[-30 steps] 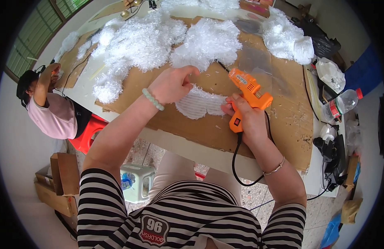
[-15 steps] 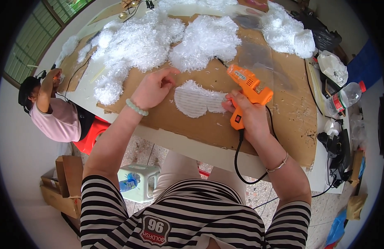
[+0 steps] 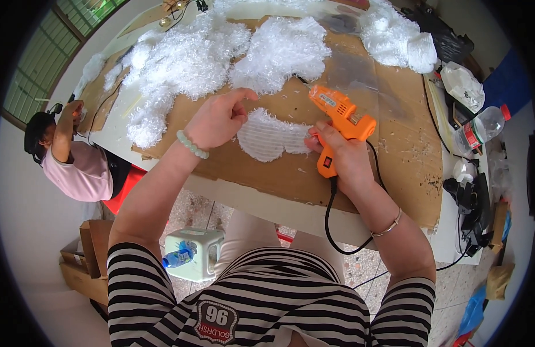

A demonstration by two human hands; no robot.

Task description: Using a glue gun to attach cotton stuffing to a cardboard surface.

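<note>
Daylight pours from the upper left, where the barred, green-tinted window (image 3: 50, 61) glows, and look at the shaggy white fringe pieces (image 3: 195, 58) blaze, strands burning out to plain white! Softer over the flat brown cardboard sheet (image 3: 400, 162), shadows faint and diffuse. Out right it's dimmer, the crumpled black plastic bag (image 3: 444, 37) sinking into murk. The orange plastic glue gun (image 3: 337, 110) reads crisply; towards the rim, the long white worktop (image 3: 250, 199) bows, fine detail softens, black swallows the corners.

Glue gun (image 3: 335, 108) partly hidden, window (image 3: 47, 61) cut off
</note>
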